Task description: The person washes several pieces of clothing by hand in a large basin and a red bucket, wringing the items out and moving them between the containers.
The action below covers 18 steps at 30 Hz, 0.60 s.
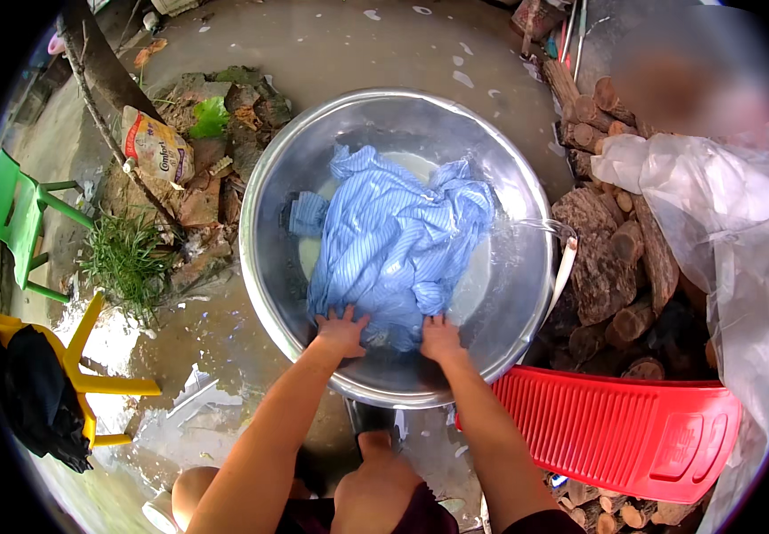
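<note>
A round stainless steel basin point(264, 167) stands before me with water in it. Spread across its middle lies a wet blue striped garment point(391, 233), partly under water. My left hand point(341, 334) rests with spread fingers at the garment's lower left edge. At the lower right edge my right hand point(440, 336) touches the cloth with its fingertips; whether either hand grips any fabric cannot be told. Water runs into the basin from the end of a white hose point(566, 270) at the right rim.
A red plastic washboard point(598, 427) lies at the lower right, beside stacked firewood point(598, 260) and plastic sheeting point(711, 180). Green point(24, 213) and yellow point(77, 360) plastic chairs stand left, the yellow one bearing black cloth. A tree trunk point(107, 67) and soil heap are upper left. Wet ground surrounds the basin.
</note>
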Available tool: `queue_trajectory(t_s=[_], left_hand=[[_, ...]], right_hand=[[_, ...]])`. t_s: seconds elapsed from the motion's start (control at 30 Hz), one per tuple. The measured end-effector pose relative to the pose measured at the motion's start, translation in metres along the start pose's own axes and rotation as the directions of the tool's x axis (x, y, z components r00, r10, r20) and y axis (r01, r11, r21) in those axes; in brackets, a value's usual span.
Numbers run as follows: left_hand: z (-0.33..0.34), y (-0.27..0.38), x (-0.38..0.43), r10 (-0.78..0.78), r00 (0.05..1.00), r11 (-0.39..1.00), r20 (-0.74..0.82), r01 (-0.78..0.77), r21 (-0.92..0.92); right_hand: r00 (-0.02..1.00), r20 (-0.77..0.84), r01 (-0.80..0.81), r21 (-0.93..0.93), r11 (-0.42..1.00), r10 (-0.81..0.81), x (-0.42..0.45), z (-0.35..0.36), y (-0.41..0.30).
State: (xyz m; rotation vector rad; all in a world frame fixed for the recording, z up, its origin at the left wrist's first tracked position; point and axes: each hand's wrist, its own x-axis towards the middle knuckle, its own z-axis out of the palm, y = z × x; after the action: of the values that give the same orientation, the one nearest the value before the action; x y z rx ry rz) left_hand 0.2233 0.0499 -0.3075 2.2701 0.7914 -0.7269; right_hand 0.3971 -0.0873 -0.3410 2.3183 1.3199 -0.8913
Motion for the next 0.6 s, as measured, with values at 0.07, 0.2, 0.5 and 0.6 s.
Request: queue_trajectory(t_s=[0.07, 0.2, 0.5, 0.6], left_hand=[[-0.008, 0.004, 0.0, -0.078, 0.974, 0.979, 0.211, 0.035, 0.199], [-0.001, -0.041, 0.016, 0.015, 0.984, 0.995, 0.177, -0.031, 0.091], [-0.108, -0.041, -0.034, 0.232, 0.569, 0.941, -0.789, -0.336, 0.034], [-0.12, -0.011, -0.041, -0.03, 0.749, 0.503, -0.662, -0.561, -0.657]], right_hand=[[0.998, 0.056, 0.011, -0.102, 0.995, -0.005, 0.001, 0.002, -0.029], [0.947, 0.182, 0.257, 0.071, 0.964, -0.266, -0.014, -0.021, -0.045], [0.866, -0.477, 0.393, 0.834, 0.387, 0.147, -0.05, -0.112, 0.019], [0.926, -0.368, 0.367, 0.93, 0.027, 0.079, -0.072, -0.165, -0.006]])
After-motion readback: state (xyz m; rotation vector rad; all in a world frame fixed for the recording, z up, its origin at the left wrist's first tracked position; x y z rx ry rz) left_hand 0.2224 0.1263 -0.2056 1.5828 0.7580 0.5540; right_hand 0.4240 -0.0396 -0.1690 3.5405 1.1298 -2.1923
